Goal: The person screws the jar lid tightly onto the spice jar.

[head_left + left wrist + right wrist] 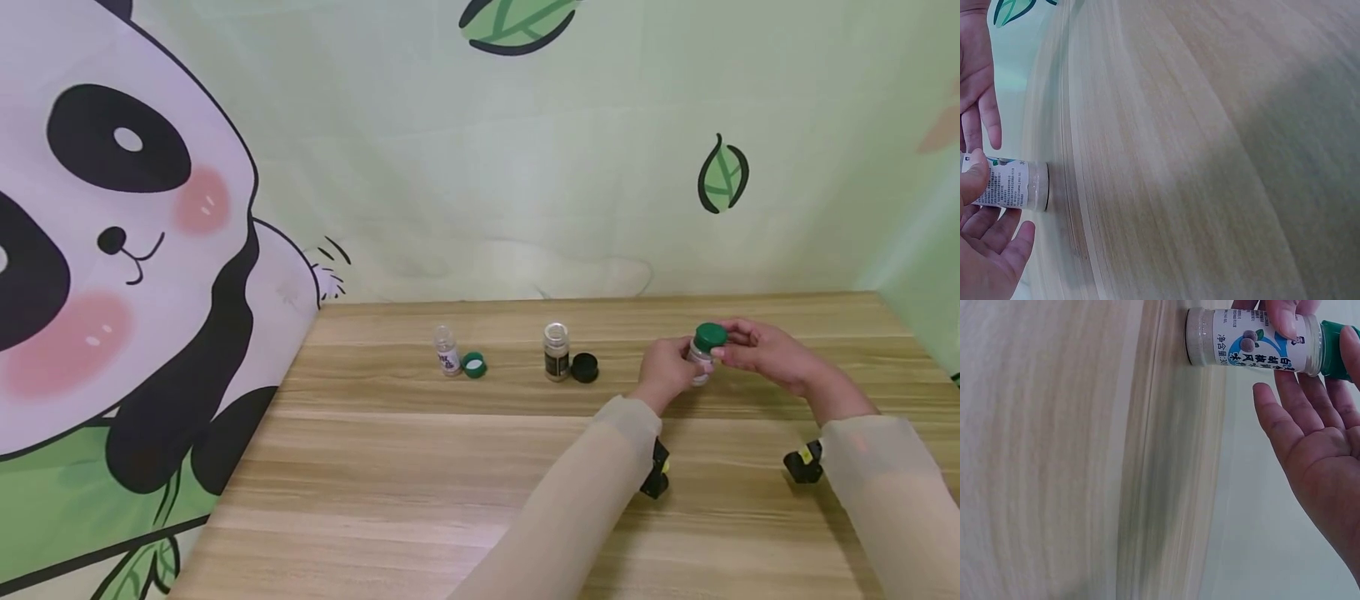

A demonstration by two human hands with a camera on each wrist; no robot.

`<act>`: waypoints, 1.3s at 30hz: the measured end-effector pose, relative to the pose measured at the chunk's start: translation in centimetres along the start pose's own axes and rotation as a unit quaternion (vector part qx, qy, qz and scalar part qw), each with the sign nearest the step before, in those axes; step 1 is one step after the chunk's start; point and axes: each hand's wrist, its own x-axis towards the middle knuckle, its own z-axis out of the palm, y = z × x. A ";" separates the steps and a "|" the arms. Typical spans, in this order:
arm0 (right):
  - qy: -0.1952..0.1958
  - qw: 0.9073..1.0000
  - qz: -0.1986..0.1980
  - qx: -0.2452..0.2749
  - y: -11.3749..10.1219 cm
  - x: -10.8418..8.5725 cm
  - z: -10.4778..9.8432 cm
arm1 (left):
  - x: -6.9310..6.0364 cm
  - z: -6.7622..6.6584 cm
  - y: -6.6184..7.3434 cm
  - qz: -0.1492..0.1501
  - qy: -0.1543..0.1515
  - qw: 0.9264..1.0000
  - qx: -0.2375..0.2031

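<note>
A small spice bottle (701,363) with a green cap (710,336) is at the right of the table. My left hand (666,371) grips its body between thumb and fingers; the left wrist view shows a printed white label (1010,183) on it. Coming from the right, my right hand (772,358) has thumb and fingers about the green cap. In the right wrist view the bottle (1260,339) lies sideways across the picture, its label bearing dark berries, and my right thumb overlaps the cap (1333,350). Part of the right hand's grip is cut off there.
Left of the hands stands an uncapped spice bottle with a dark label (557,354), a black cap (585,367) beside it. Farther left are a clear bottle (446,352) and a green cap (474,364). A panda-print cloth (525,167) hangs behind the wooden table (420,483).
</note>
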 end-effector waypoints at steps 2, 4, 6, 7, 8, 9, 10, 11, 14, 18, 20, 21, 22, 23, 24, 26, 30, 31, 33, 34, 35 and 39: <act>0.000 1.000 0.002 -0.001 0.0 0.0 0.0 | 0.0 0.0 0.0 -0.001 0.001 1.000 -0.002; 0.002 1.000 0.002 -0.001 -0.1 0.0 0.0 | 0.0 0.0 0.0 -0.001 0.000 1.000 -0.001; 0.003 1.000 0.000 -0.001 -0.1 -0.1 0.1 | 0.0 0.0 0.0 0.001 0.000 1.000 0.004; 0.004 1.000 0.001 -0.002 -0.1 -0.1 0.1 | 0.0 0.0 0.0 0.001 0.000 1.000 0.007; 0.005 1.000 0.001 -0.003 -0.2 -0.1 0.1 | 0.0 0.0 0.0 0.002 0.000 1.000 0.010; 0.006 1.000 0.002 -0.004 -0.2 -0.1 0.2 | 0.0 0.0 -0.1 0.003 -0.001 1.000 0.012; 0.007 1.000 0.003 -0.005 -0.2 -0.1 0.2 | 0.0 0.0 -0.1 0.003 -0.001 1.000 0.012; 0.008 1.000 0.005 -0.008 -0.2 -0.1 0.2 | 0.0 0.0 -0.1 0.004 -0.001 1.000 0.013; 0.011 1.000 0.009 -0.014 -0.2 0.0 0.2 | 0.0 -0.1 -0.1 0.006 -0.002 1.000 0.011; 0.015 1.000 0.010 -0.017 0.0 0.1 0.2 | 0.0 -0.1 -0.1 0.008 -0.001 1.000 0.013; 0.018 1.000 0.008 -0.016 0.1 0.1 0.3 | -0.1 -0.1 -0.1 0.007 -0.001 1.000 0.012; 0.020 1.000 0.007 -0.017 0.1 0.1 0.3 | -0.1 -0.1 0.0 0.006 -0.001 1.000 0.013; 0.022 1.000 0.007 -0.017 0.0 0.1 0.3 | -0.1 -0.1 0.0 0.005 -0.001 1.000 0.012; 0.025 1.000 0.006 -0.018 0.0 0.1 0.3 | -0.1 -0.1 0.0 0.004 -0.001 1.000 0.010; 0.027 0.999 0.006 -0.020 0.0 0.1 0.4 | -0.1 -0.1 0.0 0.003 0.000 1.000 0.008; 0.030 0.999 0.007 -0.023 0.0 0.2 0.5 | -0.1 -0.2 0.0 0.004 0.000 1.000 0.008; 0.024 0.999 0.005 -0.023 0.0 0.1 0.4 | -0.2 -0.2 -0.1 0.008 0.001 1.000 0.003; 0.018 1.000 0.004 -0.019 0.0 0.1 0.3 | -0.2 -0.2 -0.1 0.009 0.001 1.000 0.002; 0.003 1.000 0.001 -0.003 0.1 0.0 0.1 | -0.2 -0.2 -0.1 0.009 0.001 1.000 0.000; -0.007 1.000 -0.002 0.006 0.1 0.0 -0.1 | -0.2 -0.2 -0.1 0.009 0.002 1.000 -0.001; -0.015 1.000 -0.002 0.016 0.1 0.0 -0.2 | -0.2 -0.2 -0.1 0.010 0.002 1.000 0.001; -0.046 0.998 0.000 0.053 0.0 -0.1 -0.8 | -0.2 -0.3 0.0 0.009 0.005 1.000 0.006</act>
